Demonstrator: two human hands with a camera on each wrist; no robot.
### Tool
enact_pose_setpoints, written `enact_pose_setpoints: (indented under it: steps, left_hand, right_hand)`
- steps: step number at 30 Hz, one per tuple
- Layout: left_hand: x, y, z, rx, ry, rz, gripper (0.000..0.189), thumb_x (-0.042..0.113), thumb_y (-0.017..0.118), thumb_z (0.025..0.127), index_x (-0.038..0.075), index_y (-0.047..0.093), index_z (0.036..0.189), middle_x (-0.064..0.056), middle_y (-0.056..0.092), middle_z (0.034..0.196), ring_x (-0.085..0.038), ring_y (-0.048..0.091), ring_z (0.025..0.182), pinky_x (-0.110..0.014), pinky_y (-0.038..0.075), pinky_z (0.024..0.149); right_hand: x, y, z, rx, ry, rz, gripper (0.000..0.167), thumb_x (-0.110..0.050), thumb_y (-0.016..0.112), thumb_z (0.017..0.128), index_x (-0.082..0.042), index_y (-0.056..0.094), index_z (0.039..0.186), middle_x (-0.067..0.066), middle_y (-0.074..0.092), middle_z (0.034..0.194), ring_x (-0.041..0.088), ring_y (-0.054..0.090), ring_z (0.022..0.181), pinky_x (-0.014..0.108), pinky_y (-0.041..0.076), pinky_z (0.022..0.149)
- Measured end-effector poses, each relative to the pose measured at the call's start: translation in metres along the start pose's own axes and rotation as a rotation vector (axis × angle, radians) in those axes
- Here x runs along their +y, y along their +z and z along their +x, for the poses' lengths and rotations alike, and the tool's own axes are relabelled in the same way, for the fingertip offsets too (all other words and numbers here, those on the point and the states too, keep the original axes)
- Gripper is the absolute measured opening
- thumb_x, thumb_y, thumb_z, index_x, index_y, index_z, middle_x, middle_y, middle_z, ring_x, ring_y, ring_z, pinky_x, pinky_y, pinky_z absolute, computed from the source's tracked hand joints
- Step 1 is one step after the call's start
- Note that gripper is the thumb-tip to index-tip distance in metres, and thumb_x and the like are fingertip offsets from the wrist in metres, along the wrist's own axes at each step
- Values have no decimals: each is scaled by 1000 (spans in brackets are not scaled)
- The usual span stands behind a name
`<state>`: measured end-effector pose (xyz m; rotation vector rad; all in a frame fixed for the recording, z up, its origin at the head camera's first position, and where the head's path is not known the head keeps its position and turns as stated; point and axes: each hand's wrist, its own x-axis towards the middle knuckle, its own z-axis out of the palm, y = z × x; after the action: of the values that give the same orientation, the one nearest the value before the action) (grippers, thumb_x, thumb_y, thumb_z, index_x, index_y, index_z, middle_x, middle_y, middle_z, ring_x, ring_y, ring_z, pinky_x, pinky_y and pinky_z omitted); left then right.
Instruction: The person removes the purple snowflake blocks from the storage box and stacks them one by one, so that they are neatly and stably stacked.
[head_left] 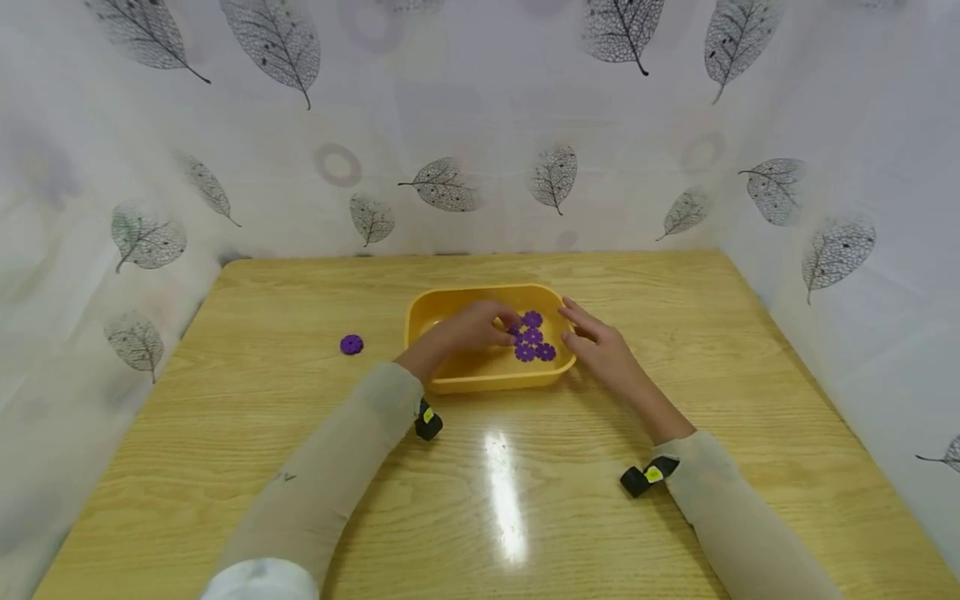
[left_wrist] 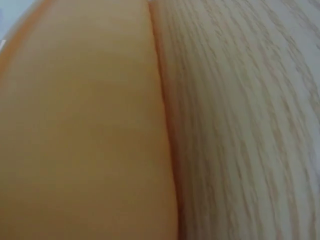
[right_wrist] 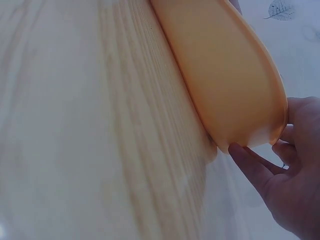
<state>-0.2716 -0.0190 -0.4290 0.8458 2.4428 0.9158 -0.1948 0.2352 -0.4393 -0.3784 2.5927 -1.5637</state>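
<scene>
Beige sleeve (head_left: 330, 467), fingers (head_left: 504, 313) inside tray (head_left: 495, 382)

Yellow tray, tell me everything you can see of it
The yellow tray looks like smooth plastic: a rounded rectangle with raised walls and an open top. It stands right way up on the wooden table, long sides running left to right. Purple flower-shaped pieces lie inside toward its right end. The left hand reaches in; the right hand touches its right end.

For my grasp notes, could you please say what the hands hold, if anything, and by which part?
The right hand holds the yellow tray by its right end; whether the left hand pinches a purple piece cannot be told.
</scene>
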Motion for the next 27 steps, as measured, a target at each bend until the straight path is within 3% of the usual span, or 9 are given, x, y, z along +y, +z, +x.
enact_pose_setpoints:
  steps: [4,11,27]
  left_hand:
    - [-3,4,0,-13,-28,-6,29,14,67,97,9,69,125,-5,69,122,-20,61,115,-36,49,104]
    - [-4,6,2,-8,-40,63,29,18,68,97,9,69,125,-5,69,121,-20,62,115,-37,49,104]
    - [-6,2,-7,16,-37,56,19,12,66,97,8,72,115,-6,71,116,-22,64,113,-36,51,102]
  right_hand:
    - [0,1,-1,4,13,-13,51,-27,55,104,-14,45,152,-8,28,165,27,31,151,49,34,117]
    - [0,1,-1,13,43,-48,51,-33,55,104,-19,46,152,-15,27,164,27,35,149,50,37,116]
    - [2,1,0,15,13,-25,52,-31,56,104,-14,47,152,-7,28,165,31,38,147,51,36,116]
